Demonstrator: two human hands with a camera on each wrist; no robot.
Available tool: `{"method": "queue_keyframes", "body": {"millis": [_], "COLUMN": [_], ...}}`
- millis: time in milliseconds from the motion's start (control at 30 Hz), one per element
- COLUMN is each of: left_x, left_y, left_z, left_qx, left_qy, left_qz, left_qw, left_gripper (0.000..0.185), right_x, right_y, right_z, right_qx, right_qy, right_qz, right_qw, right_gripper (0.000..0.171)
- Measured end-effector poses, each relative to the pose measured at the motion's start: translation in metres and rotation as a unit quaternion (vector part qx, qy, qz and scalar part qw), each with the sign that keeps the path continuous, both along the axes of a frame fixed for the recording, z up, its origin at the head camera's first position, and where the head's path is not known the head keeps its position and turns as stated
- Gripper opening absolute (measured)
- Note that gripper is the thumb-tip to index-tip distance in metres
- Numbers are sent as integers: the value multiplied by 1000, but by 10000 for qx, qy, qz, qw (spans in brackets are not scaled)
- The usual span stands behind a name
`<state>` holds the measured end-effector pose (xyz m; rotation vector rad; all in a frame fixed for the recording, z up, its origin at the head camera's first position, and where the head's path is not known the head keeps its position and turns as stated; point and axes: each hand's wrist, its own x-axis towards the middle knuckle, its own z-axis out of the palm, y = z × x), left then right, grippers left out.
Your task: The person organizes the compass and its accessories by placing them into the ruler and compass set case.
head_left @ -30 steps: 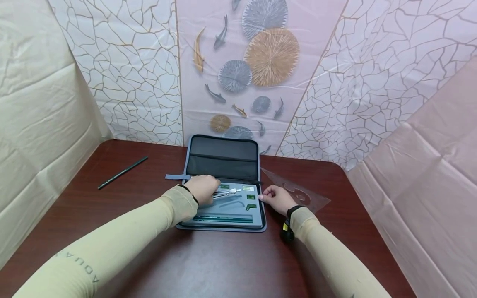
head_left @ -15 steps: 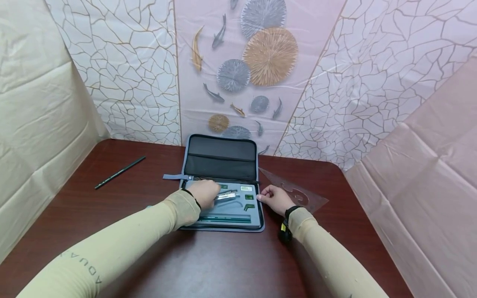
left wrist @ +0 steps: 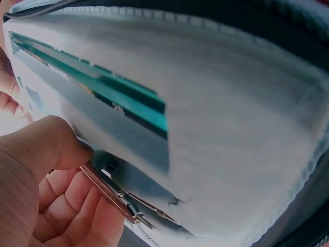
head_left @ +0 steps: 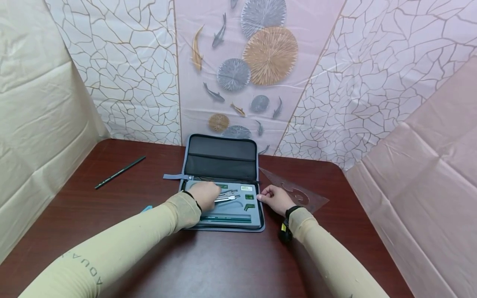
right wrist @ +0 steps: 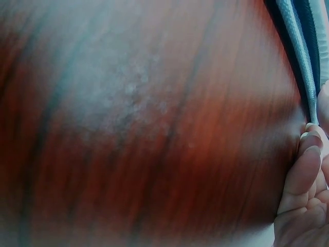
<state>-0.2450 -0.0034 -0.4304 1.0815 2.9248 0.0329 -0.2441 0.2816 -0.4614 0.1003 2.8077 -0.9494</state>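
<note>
My left hand (head_left: 205,195) is over the left half of the grey tray (head_left: 244,212) inside an unzipped pencil case (head_left: 221,165). Thumb and fingers pinch a metal drawing compass (left wrist: 109,193), held close over its slot. Its shiny end (head_left: 225,199) sticks out to the right of the hand in the head view. Another slim metal instrument (left wrist: 149,205) lies just beside it in the tray. At the case's right edge, my right hand (head_left: 276,199) grips the border between thumb and fingers. Dark green pencils (left wrist: 113,95) fill the front slot.
A green pencil (head_left: 120,172) lies on the dark red table (head_left: 223,265) at left. To the right, a clear plastic template (head_left: 313,200) lies partly under the right hand. A small blue object (head_left: 147,208) peeks from behind the left forearm. Green pieces (head_left: 249,207) and a white eraser (head_left: 246,188) sit in the tray.
In my left hand the compass has turned and dropped slightly toward the tray, its end shifting left and nearer. The right hand stays at the case edge.
</note>
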Motion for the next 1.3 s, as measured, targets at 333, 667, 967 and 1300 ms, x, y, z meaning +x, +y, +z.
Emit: {"method": "queue_keyframes", "body": {"millis": [333,667,967,1300], "left_x": [7,19,27,40], "left_y": [2,3,4,-6], "left_z": [-3,0,7,-1], "left_qx": [-5,135,-136,-275], "left_qy": [71,563,570,1149], "left_qz": [81,-248,-241,-537], "left_qw": [9999,9980,9980,9915], "left_gripper": [8,15,17,13], "right_x": [1,0,1,2], "right_y": [-2,-3,1,0], "right_z": [1,1,0,1], "right_qx": [70,92,70,52], "right_qy": [20,-7,201,254], "right_qz": [-41,-68,204,246], "right_qw": [10000,9999,9996,9994], "right_gripper": [29,29,27,26]}}
